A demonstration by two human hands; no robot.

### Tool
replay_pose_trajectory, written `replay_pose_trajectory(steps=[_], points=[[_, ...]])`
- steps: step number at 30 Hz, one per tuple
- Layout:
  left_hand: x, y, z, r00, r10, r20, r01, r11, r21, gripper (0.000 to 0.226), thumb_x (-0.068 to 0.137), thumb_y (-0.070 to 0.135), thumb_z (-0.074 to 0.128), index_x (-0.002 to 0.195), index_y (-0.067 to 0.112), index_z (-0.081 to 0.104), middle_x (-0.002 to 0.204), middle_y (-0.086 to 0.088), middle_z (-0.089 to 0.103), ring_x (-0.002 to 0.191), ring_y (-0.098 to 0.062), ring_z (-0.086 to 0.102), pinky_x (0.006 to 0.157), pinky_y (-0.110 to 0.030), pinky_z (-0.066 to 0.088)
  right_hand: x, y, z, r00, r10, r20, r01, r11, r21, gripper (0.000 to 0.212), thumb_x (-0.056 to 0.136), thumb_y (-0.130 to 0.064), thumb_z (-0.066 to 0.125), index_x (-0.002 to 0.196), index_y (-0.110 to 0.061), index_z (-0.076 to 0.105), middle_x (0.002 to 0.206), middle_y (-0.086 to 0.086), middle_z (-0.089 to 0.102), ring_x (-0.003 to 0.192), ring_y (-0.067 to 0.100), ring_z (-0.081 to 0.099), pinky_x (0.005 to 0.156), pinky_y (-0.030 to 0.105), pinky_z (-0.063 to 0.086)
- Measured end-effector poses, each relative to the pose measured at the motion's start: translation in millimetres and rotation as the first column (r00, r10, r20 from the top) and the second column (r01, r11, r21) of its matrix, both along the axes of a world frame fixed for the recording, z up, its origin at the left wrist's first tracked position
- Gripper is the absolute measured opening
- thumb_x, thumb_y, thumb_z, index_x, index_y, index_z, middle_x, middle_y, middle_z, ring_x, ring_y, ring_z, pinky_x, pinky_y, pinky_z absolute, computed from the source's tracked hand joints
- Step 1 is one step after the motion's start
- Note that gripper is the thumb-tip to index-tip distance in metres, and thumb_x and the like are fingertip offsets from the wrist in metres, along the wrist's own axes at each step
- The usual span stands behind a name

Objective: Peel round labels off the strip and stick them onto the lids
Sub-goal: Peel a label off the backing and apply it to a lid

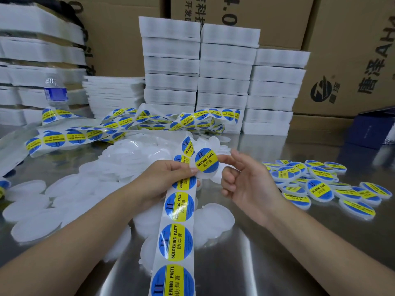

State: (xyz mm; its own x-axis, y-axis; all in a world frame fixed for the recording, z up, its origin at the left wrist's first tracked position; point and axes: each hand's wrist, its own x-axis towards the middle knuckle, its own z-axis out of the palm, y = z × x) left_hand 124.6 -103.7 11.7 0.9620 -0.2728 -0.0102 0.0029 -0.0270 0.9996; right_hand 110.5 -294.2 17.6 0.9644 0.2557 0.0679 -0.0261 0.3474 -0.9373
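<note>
**Fig. Labelled lid held between two hands at frame centre**

The fingers (189,170) of the left hand (164,180) are curled round the strip (177,231), thumb on top, pinning it just below the centre of the frame. The thumb tip meets the left rim of a translucent white lid (205,177). On that lid sits a round label (206,160), blue with a yellow band reading SOLDERING PASTE. The right hand (248,182) enters from the right. Its forefinger (224,159) is stretched out and touches the label's right edge, while the remaining fingers are loosely curled and clasp nothing. From the left hand the strip runs down to the bottom edge, carrying a row of identical labels. Above the hand its free end curls upward with further labels.

Behind and to the left of the hands, bare lids (136,152) lie heaped on the steel counter (277,263). At the right of the frame, labelled lids (316,180) form a loose pile. Across the middle left, more label strip (128,124) lies tangled. Stacks of white trays (224,77) stand at upper centre and upper left, with a water bottle (56,92) before the left stacks. Brown cartons (352,50) stand behind them, and a dark blue box (372,129) sits at the right edge.
</note>
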Motion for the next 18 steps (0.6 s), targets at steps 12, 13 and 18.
replay_pose_trajectory(steps=[12, 13, 18], points=[[2.2, -0.3, -0.9, 1.0, 0.0, -0.013, 0.0, 1.0, -0.012, 0.014, 0.076, 0.023, 0.07, 0.066, 0.017, 0.077, 0.073, -0.007, 0.075, 0.054, -0.013, 0.068, 0.049, -0.02, 0.052, 2.8, 0.5, -4.7, 0.998, -0.06, -0.032, 0.057, 0.994, -0.094, 0.025, 0.089, -0.039, 0.049, 0.087, -0.023, 0.07, 0.049, -0.005, 0.038, 0.044, 0.01, 0.029, 0.05, 0.024, 0.032], [2.3, -0.2, -1.0, 1.0, 0.005, -0.014, -0.005, 1.0, -0.011, 0.016, 0.079, 0.021, 0.069, 0.066, 0.017, 0.077, 0.073, -0.007, 0.075, 0.054, -0.014, 0.068, 0.049, -0.02, 0.052, 2.6, 0.7, -4.5, 0.997, -0.063, -0.035, 0.059, 0.993, -0.098, 0.026, 0.09, -0.039, 0.049, 0.087, -0.023, 0.069, 0.049, -0.005, 0.038, 0.044, 0.01, 0.029, 0.051, 0.024, 0.032], [0.8, -0.1, 0.3, 1.0, 0.017, -0.022, -0.017, 1.0, -0.006, 0.015, 0.062, 0.032, 0.073, 0.068, 0.019, 0.078, 0.078, -0.009, 0.075, 0.057, -0.014, 0.069, 0.051, -0.022, 0.053, 1.7, 1.4, -5.1, 0.997, -0.062, -0.035, 0.058, 0.993, -0.104, 0.026, 0.091, -0.037, 0.049, 0.085, -0.024, 0.07, 0.05, -0.005, 0.039, 0.044, 0.01, 0.029, 0.05, 0.024, 0.032]])
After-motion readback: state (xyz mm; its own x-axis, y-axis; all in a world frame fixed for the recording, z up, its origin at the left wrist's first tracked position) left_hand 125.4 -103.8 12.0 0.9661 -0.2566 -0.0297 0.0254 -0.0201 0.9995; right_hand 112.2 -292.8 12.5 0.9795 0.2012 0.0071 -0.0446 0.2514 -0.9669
